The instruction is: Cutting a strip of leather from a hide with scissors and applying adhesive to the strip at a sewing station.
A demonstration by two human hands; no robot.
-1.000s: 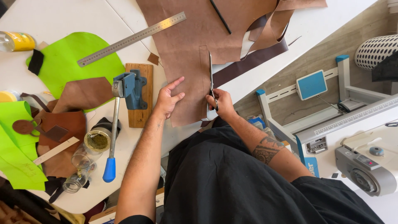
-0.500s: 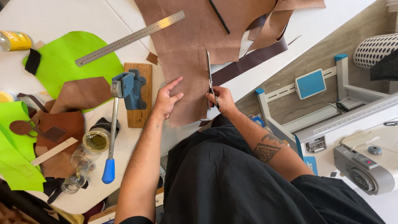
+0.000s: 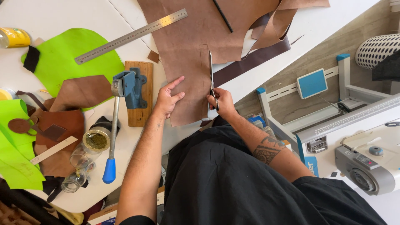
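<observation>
A white table (image 3: 62,16) fills the left and the upper part of the frame, and its edge runs diagonally to the upper right. To the right of it shows a floor (image 3: 316,54) of pale grey-brown boards. On the floor stands a white metal frame (image 3: 346,89) with blue end caps. A second white surface (image 3: 387,137) occupies the lower right. The light is bright and even.

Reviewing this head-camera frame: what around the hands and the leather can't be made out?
- Scissors handles: hidden inside the right hand.
- Brown leather sheet: cut off by the top edge, and its near edge is partly under the left hand.
- Marked cutting line on the leather: too faint to trace.
- Glass jar contents: too small to identify.
</observation>
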